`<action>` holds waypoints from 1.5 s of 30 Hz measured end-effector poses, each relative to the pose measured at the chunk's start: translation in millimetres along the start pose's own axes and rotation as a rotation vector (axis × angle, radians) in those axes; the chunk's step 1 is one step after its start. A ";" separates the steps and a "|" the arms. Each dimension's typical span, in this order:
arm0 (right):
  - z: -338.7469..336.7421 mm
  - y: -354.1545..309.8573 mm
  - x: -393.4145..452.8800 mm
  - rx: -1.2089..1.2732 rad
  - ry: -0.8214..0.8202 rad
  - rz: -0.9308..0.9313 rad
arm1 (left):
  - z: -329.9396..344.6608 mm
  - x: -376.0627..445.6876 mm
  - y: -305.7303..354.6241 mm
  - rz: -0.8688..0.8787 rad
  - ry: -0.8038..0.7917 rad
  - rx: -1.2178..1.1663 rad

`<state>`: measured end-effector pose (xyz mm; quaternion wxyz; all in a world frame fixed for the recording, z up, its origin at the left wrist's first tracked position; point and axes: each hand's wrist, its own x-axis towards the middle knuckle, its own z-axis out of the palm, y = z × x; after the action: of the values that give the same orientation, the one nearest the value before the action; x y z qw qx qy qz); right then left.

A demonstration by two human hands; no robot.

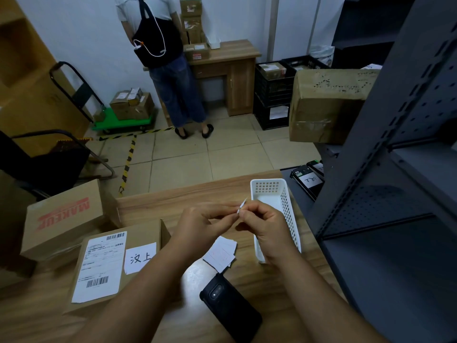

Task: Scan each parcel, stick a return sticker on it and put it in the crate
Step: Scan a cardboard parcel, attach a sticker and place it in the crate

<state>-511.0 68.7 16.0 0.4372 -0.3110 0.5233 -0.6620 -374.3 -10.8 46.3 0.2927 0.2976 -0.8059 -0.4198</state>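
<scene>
Two brown cardboard parcels sit on the wooden table (153, 204): one with a white shipping label (116, 266) and one printed with red lettering (66, 216). There is one white perforated plastic basket (284, 206), one black phone (230, 308), one small pile of white sticker sheets (220, 253), and two hands, left hand (197, 224) and right hand (267, 226).

We see a dim, soft-lit room with the pale wall (81, 33) at 11 o'clock brightest, a glare patch on the desk (193, 276) near centre, the shelving (395, 169) at 3 o'clock in deep shadow, and wide-angle bending and blur toward the edges.
</scene>
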 end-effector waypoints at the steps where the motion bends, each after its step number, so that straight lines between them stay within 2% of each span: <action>1: -0.6 -0.2 0.2 -0.012 0.007 -0.007 | 0.0 0.6 0.7 -0.003 -0.008 0.012; 8: 4.3 -4.0 -1.4 -0.136 0.003 -0.062 | -3.8 1.1 3.7 -0.016 -0.002 0.034; 31: 12.5 -4.6 -11.0 -0.162 0.083 -0.064 | -9.2 0.0 -1.5 0.035 -0.057 -0.040; 37: 25.4 -2.9 -11.7 -0.057 0.045 -0.053 | -20.1 -3.5 -5.4 0.063 -0.009 -0.041; 45: 46.0 -5.1 -12.2 -0.071 0.073 -0.048 | -35.8 -8.7 -15.4 0.217 0.092 0.073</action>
<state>-467.1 60.7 33.4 0.3908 -0.3144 0.5543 -0.6642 -339.2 -29.8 48.3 0.3622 0.2378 -0.8339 -0.3420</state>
